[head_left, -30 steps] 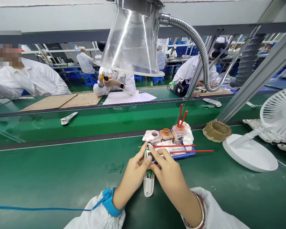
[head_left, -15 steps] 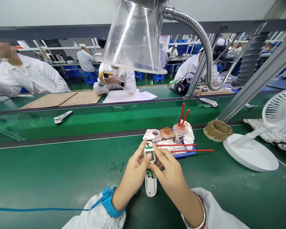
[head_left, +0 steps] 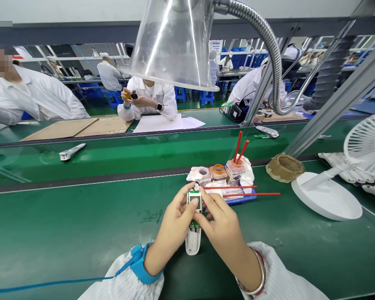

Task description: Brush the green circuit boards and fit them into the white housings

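Observation:
Between my hands is a white handheld device housing [head_left: 193, 243] with a green circuit board and a small grey screen [head_left: 195, 201] showing in its upper part. My left hand [head_left: 175, 225] grips its left side, the thumb lying on the screen. From the other side my right hand [head_left: 221, 225] holds it, with thumb and fingers at its edge; some of those fingertips are hidden. Its lower end points toward me, bare of any cover. A blue wrist strap [head_left: 143, 264] with a cord circles my left wrist.
Beyond my hands a blue tray [head_left: 242, 200] holds small bottles, white wipes and red sticks [head_left: 253, 194]. A tape roll [head_left: 285, 168] and a white fan [head_left: 328, 196] stand right. A clear lamp shade [head_left: 175, 46] hangs overhead. White devices [head_left: 71, 152] lie on the green belt; co-workers sit beyond.
The white devices on the belt have shifted left. My view has moved slightly. Both hands keep their hold on the housing, which now sits a little further left in view.

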{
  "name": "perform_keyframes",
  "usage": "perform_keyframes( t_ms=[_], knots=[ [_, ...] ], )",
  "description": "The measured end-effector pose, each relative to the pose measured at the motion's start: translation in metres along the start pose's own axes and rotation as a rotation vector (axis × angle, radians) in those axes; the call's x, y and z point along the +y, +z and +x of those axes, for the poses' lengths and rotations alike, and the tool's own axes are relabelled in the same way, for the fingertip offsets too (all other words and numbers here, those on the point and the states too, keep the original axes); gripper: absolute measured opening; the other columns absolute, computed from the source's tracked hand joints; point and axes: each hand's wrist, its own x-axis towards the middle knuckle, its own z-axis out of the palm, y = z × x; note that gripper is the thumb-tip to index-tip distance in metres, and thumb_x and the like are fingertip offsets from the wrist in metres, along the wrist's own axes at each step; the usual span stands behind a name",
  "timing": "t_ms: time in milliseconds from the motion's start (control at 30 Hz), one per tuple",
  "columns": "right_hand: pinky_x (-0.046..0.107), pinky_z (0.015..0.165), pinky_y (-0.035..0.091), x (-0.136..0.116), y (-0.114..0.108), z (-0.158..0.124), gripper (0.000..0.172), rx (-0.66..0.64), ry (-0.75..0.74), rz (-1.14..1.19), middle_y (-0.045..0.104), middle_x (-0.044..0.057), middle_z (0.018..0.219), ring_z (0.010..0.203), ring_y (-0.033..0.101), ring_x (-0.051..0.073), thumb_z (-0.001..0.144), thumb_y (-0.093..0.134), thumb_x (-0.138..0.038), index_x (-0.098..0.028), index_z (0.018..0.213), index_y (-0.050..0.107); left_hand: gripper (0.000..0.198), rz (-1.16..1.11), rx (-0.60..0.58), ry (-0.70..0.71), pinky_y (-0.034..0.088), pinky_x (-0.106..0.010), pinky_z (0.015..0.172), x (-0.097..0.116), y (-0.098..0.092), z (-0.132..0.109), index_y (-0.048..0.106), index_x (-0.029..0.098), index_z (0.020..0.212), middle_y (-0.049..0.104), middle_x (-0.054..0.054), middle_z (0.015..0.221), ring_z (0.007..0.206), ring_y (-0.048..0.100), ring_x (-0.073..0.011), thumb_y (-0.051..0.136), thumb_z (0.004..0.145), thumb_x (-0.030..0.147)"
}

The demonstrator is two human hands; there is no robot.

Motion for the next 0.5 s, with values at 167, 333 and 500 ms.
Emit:
perform_keyframes(
  t_ms=[167,333,500],
  knots=[
    [0.029,0.058,0.051,-0.0009,0.0032,-0.0019,0.041,0.024,-0.009,-0.014,0.054,0.007,0.085,0.073,0.054,0.018,0.087,0.053,-0.021,-0.016,0.128,0.047,0.037,-0.029,-0.001,0.004,0.040,-0.019,0.059,0.0007,0.0008,-0.0013,0.051,0.025,0.119,0.054,0.003,0.074,0.063,0.047,-0.0084,0.056,0.084,0.035],
    [0.031,0.063,0.052,0.0006,0.0016,0.0012,0.043,-0.028,0.002,0.049,0.054,0.007,0.089,0.080,0.055,0.019,0.088,0.050,-0.020,-0.018,0.131,0.043,0.042,-0.090,0.015,-0.015,0.039,-0.019,0.055,0.0011,0.0002,-0.0012,0.050,0.024,0.122,0.051,0.005,0.065,0.055,0.044,-0.0074,0.059,0.082,0.034],
    [0.027,0.061,0.052,0.0029,-0.0029,0.0063,0.059,-0.193,0.266,0.294,0.050,0.009,0.112,0.089,0.056,0.018,0.083,0.058,-0.021,-0.023,0.137,0.033,0.063,-0.302,-0.032,-0.059,0.047,-0.028,0.073,0.0029,0.0004,0.0029,0.032,0.029,0.136,0.065,-0.001,0.084,0.074,0.061,-0.0143,0.061,0.080,0.030]
  ],
)
